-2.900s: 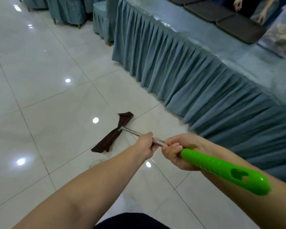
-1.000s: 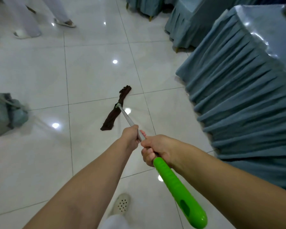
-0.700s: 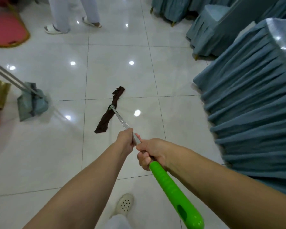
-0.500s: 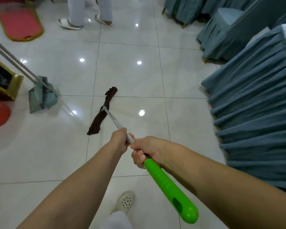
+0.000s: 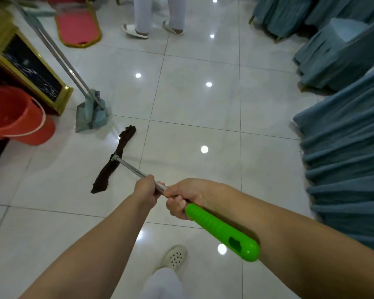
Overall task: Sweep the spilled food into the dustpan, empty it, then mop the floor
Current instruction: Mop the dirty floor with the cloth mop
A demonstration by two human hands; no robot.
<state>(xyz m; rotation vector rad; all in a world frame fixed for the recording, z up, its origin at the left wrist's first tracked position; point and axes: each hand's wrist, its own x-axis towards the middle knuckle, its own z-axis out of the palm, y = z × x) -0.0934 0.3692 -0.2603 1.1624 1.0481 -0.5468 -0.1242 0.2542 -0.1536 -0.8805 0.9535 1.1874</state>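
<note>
Because the mop [image 5: 115, 160] needs pushing, the left hand [image 5: 146, 189] and right hand [image 5: 181, 198] both squeeze its pole tight

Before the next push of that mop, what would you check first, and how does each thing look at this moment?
1. Both hands on the mop: left hand and right hand closed on the shaft, ok.
2. Mop cloth flat on the floor: ok.
3. Dustpan in the path ahead: close to the cloth, not ok.
4. Red bucket clear of the cloth: ok.
5. Bystander's feet far off: ok.
6. Floor free of crumbs: cannot tell.
</note>
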